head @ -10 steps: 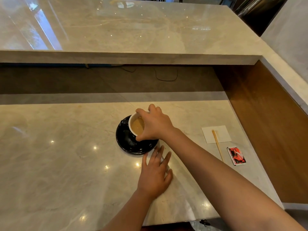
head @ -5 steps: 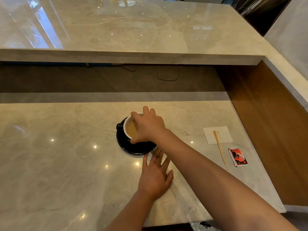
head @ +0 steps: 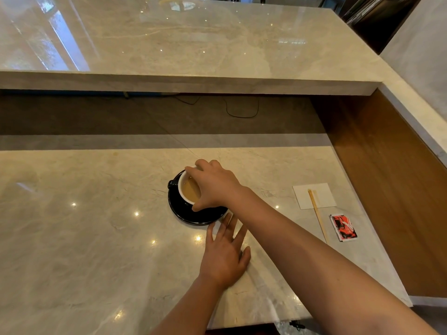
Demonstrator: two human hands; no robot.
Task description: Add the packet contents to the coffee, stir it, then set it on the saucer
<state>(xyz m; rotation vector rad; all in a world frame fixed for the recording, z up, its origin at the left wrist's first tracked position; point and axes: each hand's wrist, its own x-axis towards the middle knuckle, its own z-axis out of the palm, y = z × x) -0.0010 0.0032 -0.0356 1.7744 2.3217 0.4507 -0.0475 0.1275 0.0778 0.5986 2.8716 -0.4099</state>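
cup (head: 187, 193) on saucer (head: 193, 216) | stick (head: 317, 215) right, across napkin (head: 314, 195) | packet (head: 343, 227) right of stick

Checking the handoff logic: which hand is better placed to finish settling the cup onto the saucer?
Right: the right hand already grips the cup over the saucer; the left hand lies flat on the counter.

Open counter (head: 72, 238) left of saucer (head: 179, 209)

A shiny pale marble counter (head: 72, 238) is stretching wide. Above it, a higher marble shelf (head: 193, 44) is catching window light. A thin black cable (head: 239, 112) is hanging under that shelf. A brown wooden side panel (head: 387, 177) is standing at the counter's right edge.
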